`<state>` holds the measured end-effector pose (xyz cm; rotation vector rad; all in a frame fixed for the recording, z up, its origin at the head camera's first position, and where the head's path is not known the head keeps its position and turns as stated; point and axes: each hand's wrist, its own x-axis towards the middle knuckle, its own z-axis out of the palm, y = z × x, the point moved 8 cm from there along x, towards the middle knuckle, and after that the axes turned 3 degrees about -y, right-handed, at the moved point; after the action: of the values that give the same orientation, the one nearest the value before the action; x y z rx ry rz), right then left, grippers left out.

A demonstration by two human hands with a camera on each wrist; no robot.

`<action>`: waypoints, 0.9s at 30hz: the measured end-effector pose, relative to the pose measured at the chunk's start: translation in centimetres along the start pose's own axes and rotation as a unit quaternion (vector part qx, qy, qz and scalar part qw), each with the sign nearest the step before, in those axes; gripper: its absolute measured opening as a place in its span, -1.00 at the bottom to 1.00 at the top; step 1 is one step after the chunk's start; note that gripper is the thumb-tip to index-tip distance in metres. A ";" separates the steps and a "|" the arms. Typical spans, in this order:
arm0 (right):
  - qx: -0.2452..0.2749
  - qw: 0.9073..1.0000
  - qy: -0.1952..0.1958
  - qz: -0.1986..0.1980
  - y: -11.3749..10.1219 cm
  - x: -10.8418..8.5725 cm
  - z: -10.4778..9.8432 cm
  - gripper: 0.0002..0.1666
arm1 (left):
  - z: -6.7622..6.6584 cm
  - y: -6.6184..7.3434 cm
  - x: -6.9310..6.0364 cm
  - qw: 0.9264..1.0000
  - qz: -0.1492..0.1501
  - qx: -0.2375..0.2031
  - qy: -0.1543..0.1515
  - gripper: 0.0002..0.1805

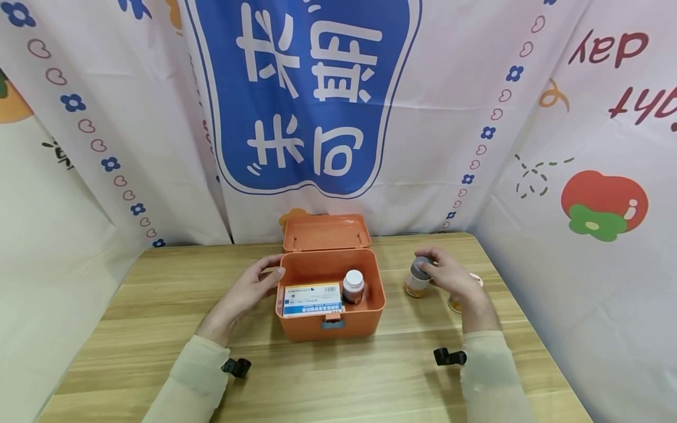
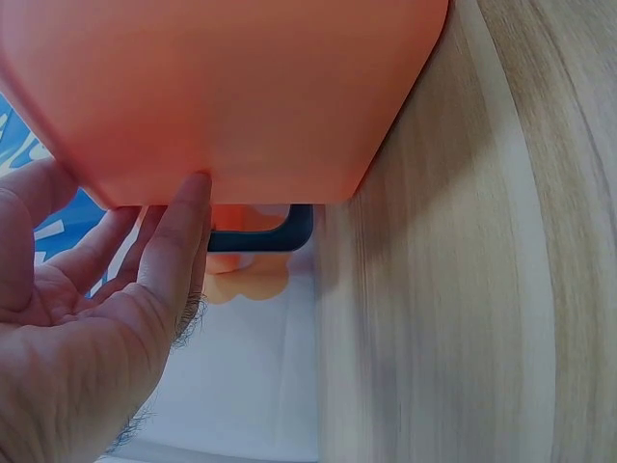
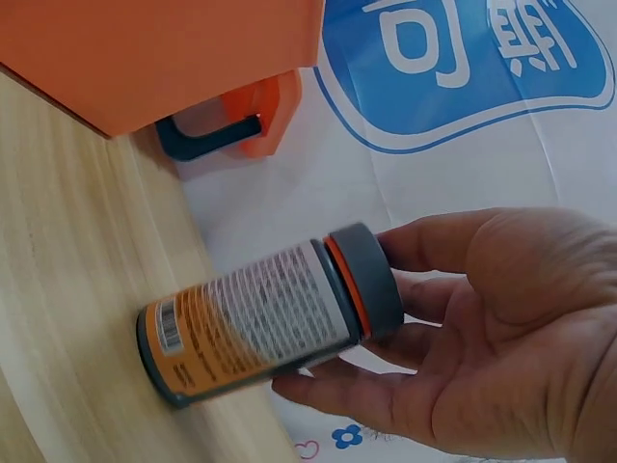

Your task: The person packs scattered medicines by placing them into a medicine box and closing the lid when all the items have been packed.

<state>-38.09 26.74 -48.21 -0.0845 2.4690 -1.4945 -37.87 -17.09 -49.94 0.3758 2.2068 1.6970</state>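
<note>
An orange lidded box (image 1: pixel 330 329) stands with its lid raised. Inside it lie a blue-and-white medicine box (image 1: pixel 312 299) and a white-capped pill bottle (image 1: pixel 353 286). With extended fingers, my left hand (image 1: pixel 256 286) touches the orange box's left side near the rim; the left wrist view shows fingertips against its outer wall. To the right of the box, my right hand (image 1: pixel 446 273) grips a supplement bottle (image 1: pixel 415 285) by its dark grey cap (image 3: pixel 371 280). In the right wrist view the bottle has an orange-and-white label with a barcode.
Behind my right forearm is another small container (image 1: pixel 455 304), mostly hidden, with a pale top (image 1: pixel 476 278). The orange box's raised lid (image 1: pixel 328 233) leans toward the printed curtain (image 1: pixel 423 147). Wood-patterned table (image 1: pixel 211 270) surrounds the box.
</note>
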 end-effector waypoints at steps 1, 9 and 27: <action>-0.001 1.000 0.000 -0.001 0.0 0.0 0.1 -0.45 | 0.0 0.0 0.0 1.000 -0.001 0.000 0.000 -0.26; 0.028 1.000 -0.003 -0.005 0.1 0.9 1.2 -0.37 | 0.0 0.0 0.0 1.000 -0.005 0.002 0.002 -0.27; 0.041 0.999 -0.012 -0.015 -0.1 0.8 1.2 -0.30 | 0.0 0.0 0.1 1.000 0.002 -0.009 0.000 -0.27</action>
<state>-38.58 25.56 -48.80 -0.1239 2.3947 -1.5961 -37.96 -17.06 -49.97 0.3747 2.1904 1.7180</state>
